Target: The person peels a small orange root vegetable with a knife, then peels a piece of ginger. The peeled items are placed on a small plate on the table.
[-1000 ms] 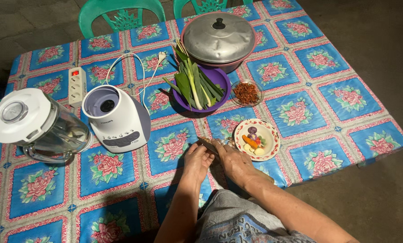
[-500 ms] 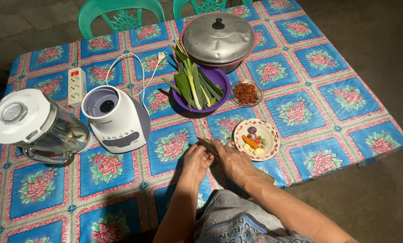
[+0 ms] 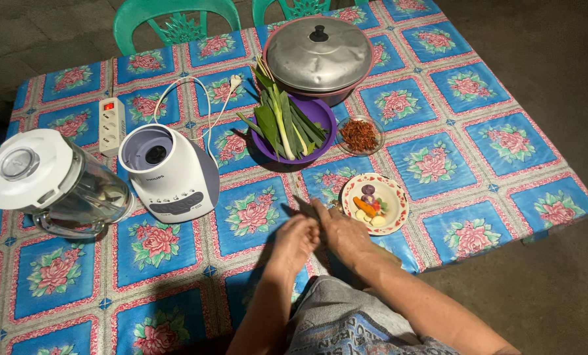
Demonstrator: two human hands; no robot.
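My two hands meet over the flowered blue tablecloth (image 3: 254,217) at the table's near edge. My right hand (image 3: 344,235) is closed around a knife (image 3: 304,205), and the blade points up and to the left. My left hand (image 3: 293,240) is blurred right beside it, fingers curled; whether it holds anything is hidden. Just right of my hands sits a small patterned plate (image 3: 401,199) with cut pieces of carrot, purple shallot and pale garlic.
A purple bowl (image 3: 321,113) of long green leaves, a small glass dish of dried chillies (image 3: 360,136) and a lidded metal pot (image 3: 320,56) stand farther back. At left are a white blender base (image 3: 169,174), its jar (image 3: 51,184) and a power strip (image 3: 112,125). Green chairs (image 3: 176,20) stand behind the table.
My left hand has pulled back slightly toward my body and is now blurred with motion. The right hand and knife stay almost in place.
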